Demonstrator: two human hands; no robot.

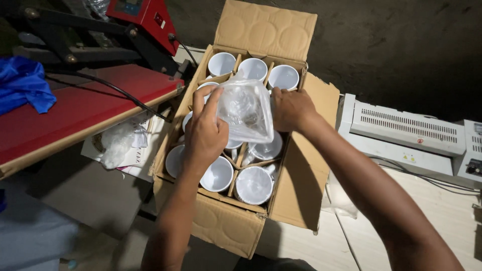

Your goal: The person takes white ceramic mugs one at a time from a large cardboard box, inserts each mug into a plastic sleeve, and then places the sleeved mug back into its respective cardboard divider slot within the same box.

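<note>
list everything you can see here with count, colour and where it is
cardboard box: one, brown, open, centre, flaps up
mugs: at least eight showing, white, upright in the box's cardboard dividers; others hidden under the hands
plastic bag: one, clear, held above the box, something hidden inside
heat press: one, red bed with black frame, left
cloth: one, blue, on the press, far left
crumpled plastic: one, clear, on papers below the press
laminator-like machine: one, white, right
table: one, pale wood, lower right
left hand: grip on the bag's left side
right hand: grip on the bag's right side
</note>
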